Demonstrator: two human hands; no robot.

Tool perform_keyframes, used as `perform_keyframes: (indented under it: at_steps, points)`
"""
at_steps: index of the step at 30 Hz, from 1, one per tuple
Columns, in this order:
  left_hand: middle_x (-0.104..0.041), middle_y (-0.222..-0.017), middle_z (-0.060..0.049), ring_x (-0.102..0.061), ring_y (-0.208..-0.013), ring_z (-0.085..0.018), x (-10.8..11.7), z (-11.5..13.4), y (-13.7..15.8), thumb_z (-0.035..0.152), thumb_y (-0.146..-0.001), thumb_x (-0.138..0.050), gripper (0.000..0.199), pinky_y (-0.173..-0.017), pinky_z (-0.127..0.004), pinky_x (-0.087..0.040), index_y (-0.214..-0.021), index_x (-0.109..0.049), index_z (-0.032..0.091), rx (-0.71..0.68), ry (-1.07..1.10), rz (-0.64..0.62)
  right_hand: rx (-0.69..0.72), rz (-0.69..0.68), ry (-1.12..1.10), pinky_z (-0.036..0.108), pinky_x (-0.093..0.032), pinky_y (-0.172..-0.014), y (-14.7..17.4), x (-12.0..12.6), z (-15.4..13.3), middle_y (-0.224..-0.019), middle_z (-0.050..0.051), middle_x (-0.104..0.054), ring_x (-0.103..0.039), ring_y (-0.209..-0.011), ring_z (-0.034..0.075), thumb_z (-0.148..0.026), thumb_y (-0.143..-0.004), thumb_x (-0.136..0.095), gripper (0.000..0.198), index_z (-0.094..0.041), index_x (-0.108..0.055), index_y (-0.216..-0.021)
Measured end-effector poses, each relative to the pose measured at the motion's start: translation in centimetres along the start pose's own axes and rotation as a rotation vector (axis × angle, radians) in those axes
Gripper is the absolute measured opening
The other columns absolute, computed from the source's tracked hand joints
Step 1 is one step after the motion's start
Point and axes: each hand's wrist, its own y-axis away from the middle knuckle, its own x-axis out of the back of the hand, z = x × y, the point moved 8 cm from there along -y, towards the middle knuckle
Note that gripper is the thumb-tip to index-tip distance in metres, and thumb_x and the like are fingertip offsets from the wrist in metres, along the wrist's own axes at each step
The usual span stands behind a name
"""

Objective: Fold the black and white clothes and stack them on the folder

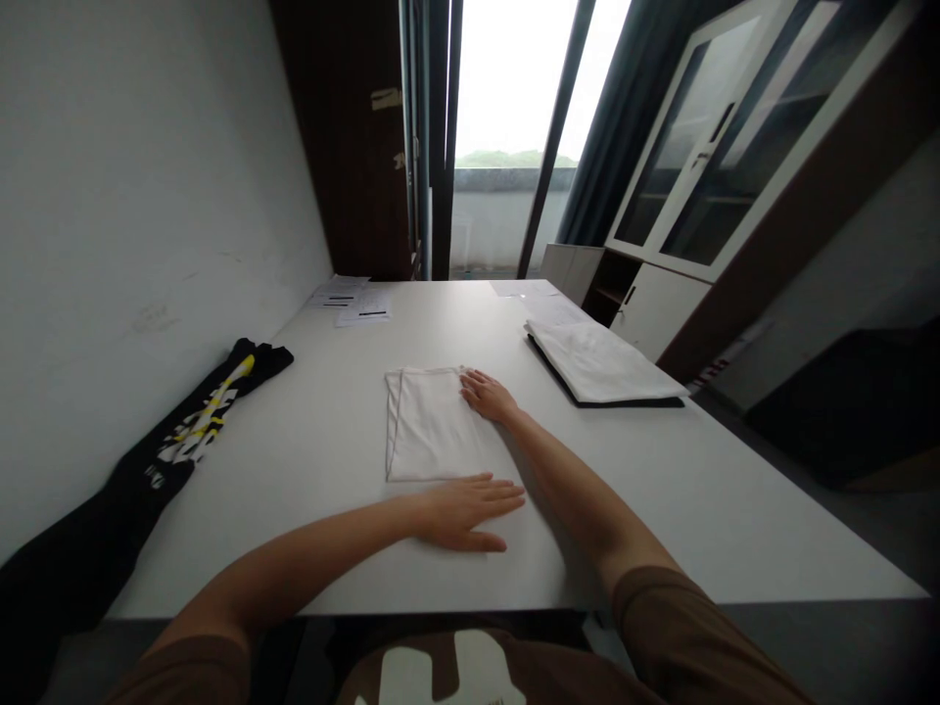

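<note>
A folded white cloth garment (437, 431) with thin pinkish seams lies flat on the white table (323, 431) in front of me. My left hand (466, 511) rests flat along its near edge, fingers stretched out to the right, palm down. On the cloth's far right corner lies my right hand (488, 394), its fingers extended and pointing to the far left. Neither hand grips anything. The cloth's right edge is partly hidden by my right hand and forearm.
Folded white and black garments (598, 364) lie stacked at the table's right. Black clothing with a yellow and white print (198, 421) lies along the left wall. Paper sheets (365, 307) are at the far left, with more papers (540, 299) at the far right.
</note>
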Motion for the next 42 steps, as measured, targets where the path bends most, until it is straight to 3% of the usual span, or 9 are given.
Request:
perform_keyframes:
  at_steps: [6, 9, 12, 16, 22, 26, 31, 36, 42]
  points:
    - [-0.045, -0.161, -0.012, -0.035, -0.153, -0.026, 5.7, -11.8, 2.5, 0.036, -0.104, -0.046, 0.047, -0.129, -0.049, -0.018, -0.147, -0.055, 0.019, 0.557, -0.247, 0.334, -0.006, -0.032, 0.007, 0.045, -0.022, -0.128, 1.1, 1.0, -1.2, -0.165, 0.012, -0.034, -0.025, -0.156, 0.026, -0.049, -0.106, -0.041, 0.063, -0.015, -0.041, -0.159]
    - [-0.035, -0.165, -0.018, -0.026, -0.156, -0.032, 5.4, -18.4, 5.7, 0.046, -0.104, -0.046, 0.059, -0.127, -0.053, -0.019, -0.152, -0.048, 0.013, 0.864, -0.256, 0.28, -0.007, -0.059, 0.0, 0.043, -0.018, -0.128, 1.1, 1.5, -2.9, -0.167, 0.011, -0.029, -0.021, -0.157, 0.025, -0.052, -0.108, -0.037, 0.065, -0.015, -0.037, -0.162]
    - [-0.029, -0.169, -0.015, -0.022, -0.157, -0.032, 3.7, -21.5, 7.6, 0.054, -0.105, -0.04, 0.065, -0.126, -0.055, -0.017, -0.159, -0.04, 0.018, 0.929, -0.225, 0.216, 0.072, -0.118, -0.022, 0.041, -0.013, -0.129, 1.0, 1.1, -5.4, -0.169, 0.009, -0.024, -0.016, -0.158, 0.023, -0.057, -0.108, -0.033, 0.069, -0.017, -0.03, -0.165]
    - [-0.024, -0.171, -0.008, -0.018, -0.159, -0.029, 2.8, -23.6, 9.2, 0.057, -0.105, -0.036, 0.064, -0.127, -0.053, -0.014, -0.161, -0.036, 0.026, 0.962, -0.206, 0.213, 0.086, -0.24, -0.014, 0.045, -0.01, -0.129, 1.1, -0.4, -6.9, -0.171, 0.008, -0.014, -0.011, -0.159, 0.026, -0.064, -0.107, -0.033, 0.074, -0.021, -0.024, -0.167]
    - [-0.03, -0.168, -0.017, -0.026, -0.155, -0.037, 4.9, -27.3, 13.2, 0.055, -0.105, -0.035, 0.064, -0.122, -0.063, -0.018, -0.16, -0.037, 0.021, 1.166, -0.216, 0.26, -0.089, -0.238, 0.036, 0.05, -0.009, -0.128, 1.6, -0.1, -3.7, -0.171, 0.01, -0.014, -0.009, -0.159, 0.029, -0.066, -0.106, -0.03, 0.077, -0.02, -0.023, -0.167]
    - [-0.025, -0.169, -0.02, -0.021, -0.157, -0.033, 5.9, -27.0, 13.0, 0.048, -0.107, -0.032, 0.064, -0.125, -0.056, -0.015, -0.16, -0.033, 0.014, 1.153, -0.267, 0.325, -0.17, -0.172, 0.076, 0.05, -0.009, -0.128, 1.9, 0.8, -1.6, -0.171, 0.01, -0.019, -0.009, -0.159, 0.028, -0.062, -0.107, -0.031, 0.072, -0.018, -0.031, -0.164]
    - [-0.033, -0.168, -0.006, -0.027, -0.155, -0.025, 5.2, -26.9, 9.8, 0.051, -0.104, -0.044, 0.057, -0.126, -0.047, -0.019, -0.156, -0.044, 0.027, 0.996, -0.235, 0.254, -0.068, -0.136, 0.037, 0.047, -0.009, -0.128, 1.1, 0.4, -4.0, -0.171, 0.008, -0.019, -0.01, -0.159, 0.025, -0.06, -0.109, -0.029, 0.069, -0.021, -0.029, -0.165]
    - [-0.041, -0.163, -0.013, -0.034, -0.151, -0.031, 7.0, -29.0, 12.1, 0.048, -0.104, -0.043, 0.055, -0.121, -0.053, -0.026, -0.153, -0.046, 0.026, 1.185, -0.241, 0.299, -0.037, -0.203, -0.008, 0.05, -0.014, -0.127, 0.9, -0.5, -5.9, -0.171, 0.006, -0.019, -0.015, -0.158, 0.028, -0.062, -0.108, -0.032, 0.064, -0.029, -0.034, -0.163]
    - [-0.057, -0.148, -0.015, -0.052, -0.137, -0.025, 8.1, -27.7, 14.8, 0.039, -0.106, -0.033, 0.052, -0.113, -0.039, -0.038, -0.154, -0.041, 0.02, 1.309, -0.293, 0.429, -0.297, -0.105, 0.093, 0.053, -0.021, -0.124, 1.9, 1.6, -1.7, -0.164, 0.014, -0.035, -0.022, -0.155, 0.032, -0.056, -0.107, -0.04, 0.059, -0.022, -0.048, -0.155]
